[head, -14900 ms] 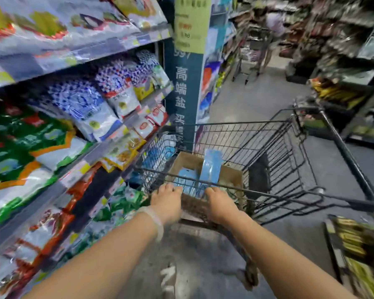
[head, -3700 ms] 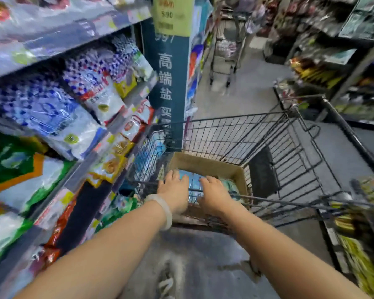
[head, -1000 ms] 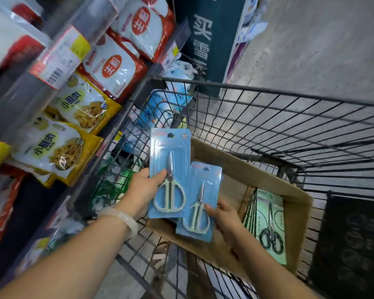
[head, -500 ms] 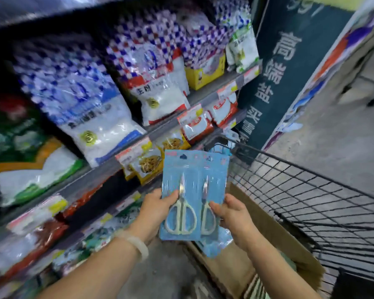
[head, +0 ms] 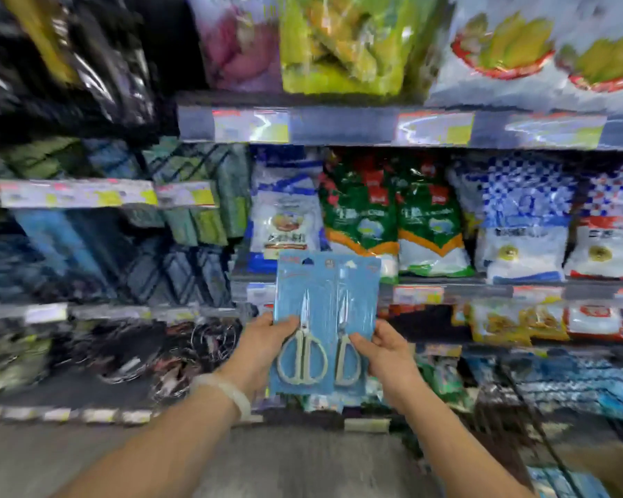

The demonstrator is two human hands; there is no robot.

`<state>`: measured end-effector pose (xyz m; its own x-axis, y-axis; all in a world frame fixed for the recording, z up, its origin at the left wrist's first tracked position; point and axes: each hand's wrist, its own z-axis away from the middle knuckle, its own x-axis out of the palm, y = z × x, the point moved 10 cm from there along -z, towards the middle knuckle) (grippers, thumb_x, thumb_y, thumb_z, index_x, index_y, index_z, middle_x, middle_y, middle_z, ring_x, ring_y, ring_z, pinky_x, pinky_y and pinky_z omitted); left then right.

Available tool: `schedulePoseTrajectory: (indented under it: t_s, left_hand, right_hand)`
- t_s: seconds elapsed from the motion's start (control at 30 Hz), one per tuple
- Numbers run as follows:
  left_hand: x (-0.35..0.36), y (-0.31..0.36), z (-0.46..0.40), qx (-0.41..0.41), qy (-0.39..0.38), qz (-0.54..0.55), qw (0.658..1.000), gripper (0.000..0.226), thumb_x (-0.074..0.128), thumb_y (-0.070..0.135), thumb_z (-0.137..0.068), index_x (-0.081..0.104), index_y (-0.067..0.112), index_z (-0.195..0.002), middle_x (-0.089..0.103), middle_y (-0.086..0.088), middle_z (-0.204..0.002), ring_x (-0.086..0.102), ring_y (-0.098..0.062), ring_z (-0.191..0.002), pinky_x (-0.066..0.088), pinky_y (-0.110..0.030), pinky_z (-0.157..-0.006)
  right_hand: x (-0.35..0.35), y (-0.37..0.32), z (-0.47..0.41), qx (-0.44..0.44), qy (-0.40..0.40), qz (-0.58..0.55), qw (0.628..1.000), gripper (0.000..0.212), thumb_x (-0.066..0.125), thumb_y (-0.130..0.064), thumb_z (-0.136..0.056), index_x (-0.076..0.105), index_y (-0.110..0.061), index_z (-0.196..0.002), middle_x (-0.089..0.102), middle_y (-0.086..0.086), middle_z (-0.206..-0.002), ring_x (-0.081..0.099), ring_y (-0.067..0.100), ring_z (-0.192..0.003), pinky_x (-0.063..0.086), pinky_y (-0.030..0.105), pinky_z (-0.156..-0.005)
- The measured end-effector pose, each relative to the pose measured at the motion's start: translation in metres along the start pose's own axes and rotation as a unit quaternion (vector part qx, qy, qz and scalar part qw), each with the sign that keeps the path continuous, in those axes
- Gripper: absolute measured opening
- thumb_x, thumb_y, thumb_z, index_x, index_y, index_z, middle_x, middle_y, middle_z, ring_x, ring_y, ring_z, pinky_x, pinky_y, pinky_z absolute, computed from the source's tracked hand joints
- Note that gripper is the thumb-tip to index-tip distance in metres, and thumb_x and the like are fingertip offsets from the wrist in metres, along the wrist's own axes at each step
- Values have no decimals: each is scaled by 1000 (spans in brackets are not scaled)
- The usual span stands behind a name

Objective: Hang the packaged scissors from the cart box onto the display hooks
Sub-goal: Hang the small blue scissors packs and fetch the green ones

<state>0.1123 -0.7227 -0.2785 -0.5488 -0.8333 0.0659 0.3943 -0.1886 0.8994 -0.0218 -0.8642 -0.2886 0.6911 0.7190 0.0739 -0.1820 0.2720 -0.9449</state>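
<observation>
Blue-carded scissors packs (head: 324, 310) stand upright in front of me, overlapped, each showing a pair of pale-handled scissors. My left hand (head: 263, 348) grips the lower left edge of the packs, thumb on the front. My right hand (head: 385, 354) grips their lower right edge. The cart (head: 540, 418) and a corner of its cardboard box (head: 605, 469) show at the lower right. To the left, blurred blue and green packages (head: 195, 206) hang in rows; hooks cannot be made out.
Shelves of bagged goods (head: 425, 224) fill the view ahead and to the right, with price strips (head: 432, 129) along the shelf edges. Dark coiled items (head: 180, 350) lie on a low shelf at left. Grey floor (head: 231, 461) runs below.
I have turned left from the cart to face the shelves. Both hands have carried the scissors packs up, out of the box, and hold them together.
</observation>
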Motion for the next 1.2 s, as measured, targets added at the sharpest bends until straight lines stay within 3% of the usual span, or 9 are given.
schedulePoseTrajectory:
  t_s: [0.07, 0.23, 0.4, 0.53, 0.67, 0.8, 0.9, 1.13, 1.2]
  left_hand:
    - [-60, 9, 11, 14, 34, 13, 999, 10, 62, 14, -89, 68, 6, -94, 74, -13, -91, 70, -30, -83, 56, -45, -81]
    - [-177, 13, 30, 19, 126, 60, 990, 13, 64, 12, -88, 70, 3, -96, 72, -19, -99, 68, -35, -92, 53, -52, -88]
    - [-246, 9, 29, 21, 166, 134, 977, 19, 66, 16, -87, 70, 3, -101, 72, -19, -100, 69, -37, -91, 54, -54, -85]
    - [-287, 17, 18, 35, 199, 145, 969, 11, 65, 12, -86, 69, 3, -91, 74, -16, -88, 69, -33, -80, 56, -43, -73]
    - [-328, 29, -9, 32, 226, 146, 963, 12, 66, 10, -86, 67, 3, -95, 73, -16, -89, 69, -33, -82, 55, -47, -80]
    - [-361, 44, -38, 22, 231, 134, 963, 7, 65, 10, -87, 67, 5, -92, 73, -15, -88, 68, -33, -83, 54, -50, -84]
    - [-388, 49, -57, 23, 233, 114, 965, 9, 67, 15, -87, 71, 11, -93, 74, -14, -93, 69, -35, -89, 53, -54, -86]
    - [-425, 54, -81, 16, 224, 139, 964, 18, 64, 15, -89, 68, 7, -104, 74, -14, -97, 70, -35, -91, 54, -52, -85]
    - [-430, 58, -86, 17, 216, 133, 967, 17, 63, 15, -89, 68, 8, -104, 74, -13, -96, 69, -34, -90, 54, -51, -85]
  right_hand:
    - [57, -1, 2, -2, -31, 26, 999, 19, 59, 0, -87, 60, -1, -106, 69, 13, -100, 66, 26, -87, 56, 34, -76]
    - [173, -2, 4, -10, -119, 78, 990, 18, 57, 0, -89, 61, -3, -106, 68, 8, -92, 65, 6, -66, 48, 12, -52]
    - [240, -3, -12, -1, -145, 109, 983, 22, 59, -3, -89, 61, -6, -110, 68, 11, -105, 65, 23, -87, 54, 33, -78]
    - [285, -5, -48, -4, -144, 156, 977, 20, 60, -5, -88, 60, -3, -108, 68, 16, -108, 64, 21, -79, 54, 31, -72]
    - [330, -16, -88, -7, -138, 208, 968, 32, 60, -15, -87, 53, 8, -109, 58, 32, -115, 58, 43, -105, 45, 53, -91]
    - [375, -29, -117, -16, -160, 215, 963, 15, 59, -11, -89, 58, -6, -103, 66, 14, -110, 63, 28, -95, 50, 39, -86]
    - [404, -39, -133, -32, -182, 215, 959, 16, 58, -7, -90, 57, -11, -105, 64, 8, -105, 58, 18, -89, 47, 33, -83]
    - [459, -48, -162, -73, -180, 299, 934, 34, 58, -20, -90, 54, -13, -123, 57, 8, -126, 56, 24, -110, 43, 31, -84]
    - [468, -48, -164, -73, -170, 307, 934, 33, 58, -18, -90, 54, -12, -122, 60, 8, -121, 58, 22, -105, 43, 29, -81]
